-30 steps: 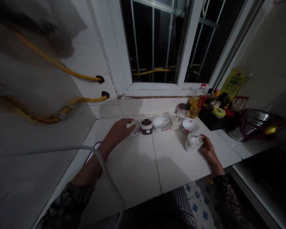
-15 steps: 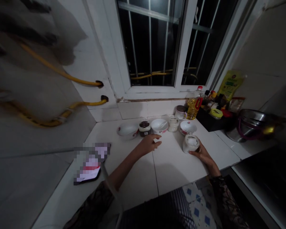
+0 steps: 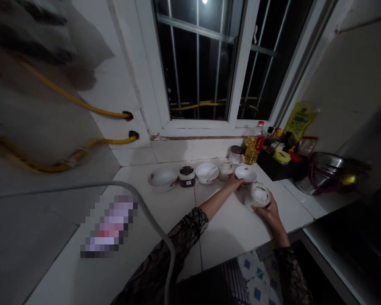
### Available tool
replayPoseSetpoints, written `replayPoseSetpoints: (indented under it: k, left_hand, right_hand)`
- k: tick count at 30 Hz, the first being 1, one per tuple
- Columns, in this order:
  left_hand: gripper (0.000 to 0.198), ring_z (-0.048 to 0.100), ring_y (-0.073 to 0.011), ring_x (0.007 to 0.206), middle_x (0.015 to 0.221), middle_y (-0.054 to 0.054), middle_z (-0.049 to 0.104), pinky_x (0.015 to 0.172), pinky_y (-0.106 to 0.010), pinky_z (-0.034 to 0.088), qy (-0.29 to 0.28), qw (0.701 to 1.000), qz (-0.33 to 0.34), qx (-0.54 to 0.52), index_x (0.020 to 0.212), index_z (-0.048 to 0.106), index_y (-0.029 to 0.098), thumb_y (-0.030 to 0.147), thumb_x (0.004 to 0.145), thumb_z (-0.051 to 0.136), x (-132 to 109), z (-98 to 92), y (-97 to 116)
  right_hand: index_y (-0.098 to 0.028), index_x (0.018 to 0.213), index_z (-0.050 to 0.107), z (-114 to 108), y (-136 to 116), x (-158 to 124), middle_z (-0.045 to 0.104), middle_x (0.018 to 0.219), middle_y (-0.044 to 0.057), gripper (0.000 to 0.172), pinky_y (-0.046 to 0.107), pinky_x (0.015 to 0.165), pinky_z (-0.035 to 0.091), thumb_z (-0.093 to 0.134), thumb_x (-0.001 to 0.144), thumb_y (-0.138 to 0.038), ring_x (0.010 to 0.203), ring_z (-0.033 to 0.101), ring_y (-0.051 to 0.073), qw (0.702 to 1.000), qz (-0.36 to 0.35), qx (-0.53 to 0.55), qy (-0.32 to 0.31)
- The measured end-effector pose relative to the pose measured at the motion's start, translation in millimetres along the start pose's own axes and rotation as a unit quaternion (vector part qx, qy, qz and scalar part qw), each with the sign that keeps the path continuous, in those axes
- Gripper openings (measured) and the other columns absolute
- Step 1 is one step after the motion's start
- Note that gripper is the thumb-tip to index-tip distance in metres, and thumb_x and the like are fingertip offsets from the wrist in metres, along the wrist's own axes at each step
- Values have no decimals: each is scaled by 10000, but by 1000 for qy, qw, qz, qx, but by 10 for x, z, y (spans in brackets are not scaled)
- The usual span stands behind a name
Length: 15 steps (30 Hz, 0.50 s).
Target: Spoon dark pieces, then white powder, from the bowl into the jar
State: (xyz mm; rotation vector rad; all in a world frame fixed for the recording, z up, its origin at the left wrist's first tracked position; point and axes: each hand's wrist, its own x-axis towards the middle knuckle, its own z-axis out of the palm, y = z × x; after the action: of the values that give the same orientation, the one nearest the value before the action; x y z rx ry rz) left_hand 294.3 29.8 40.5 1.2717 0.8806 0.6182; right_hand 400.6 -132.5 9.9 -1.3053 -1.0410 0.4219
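Observation:
My right hand [image 3: 271, 210] is wrapped round a white jar [image 3: 258, 195] of white powder, tilted toward me on the tiled counter [image 3: 222, 228]. My left hand [image 3: 234, 184] reaches across beside it, fingers at the rim of a small white bowl [image 3: 246, 173]; I cannot see whether they grip it. Behind stand a row: a white bowl [image 3: 163, 177] at the left, a dark jar [image 3: 186, 176], a bowl with a spoon [image 3: 207, 173], and a small white cup [image 3: 226, 169].
An oil bottle [image 3: 252, 146] and a black tray of condiment bottles [image 3: 277, 163] stand at the right, with a steel pot [image 3: 324, 169] beyond. A barred window is behind. Yellow hoses [image 3: 82, 103] run along the left wall. A grey hose [image 3: 152, 220] curves in front.
My left hand left the far-left bowl and swept right across the counter to the small bowl beside the jar. My right hand has tilted the jar.

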Motion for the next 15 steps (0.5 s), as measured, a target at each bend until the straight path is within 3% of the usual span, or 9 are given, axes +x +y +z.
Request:
replayPoseSetpoints:
  k: [7,10,15]
  left_hand:
    - [423,668,-211,927,1186,-143,634,723,-337,580,67,997,-17,26,1283,519,142,326,911,604,110,193,-55]
    - [457,669,-230,973,1196,-153,635,744,-333,584,79,996,-14,30,1298,511,150,294,880,627,97,224,-48]
    - [546,703,-253,928,1206,-156,648,646,-302,599,66,997,-15,34,1331,483,159,202,803,613,-7,203,-40]
  right_hand:
    - [-193,1208,577,-36,1,11,683,1185,113,802,448,972,486,878,485,-366,1094,624,309,1000,9,2,29]
    - [-190,1205,578,-47,-14,18,673,1201,126,772,449,970,486,860,512,-377,1109,613,316,999,-1,-10,53]
    - [-172,1209,563,-67,4,47,661,1199,140,775,470,996,458,832,518,-397,1106,607,315,993,-15,-4,119]
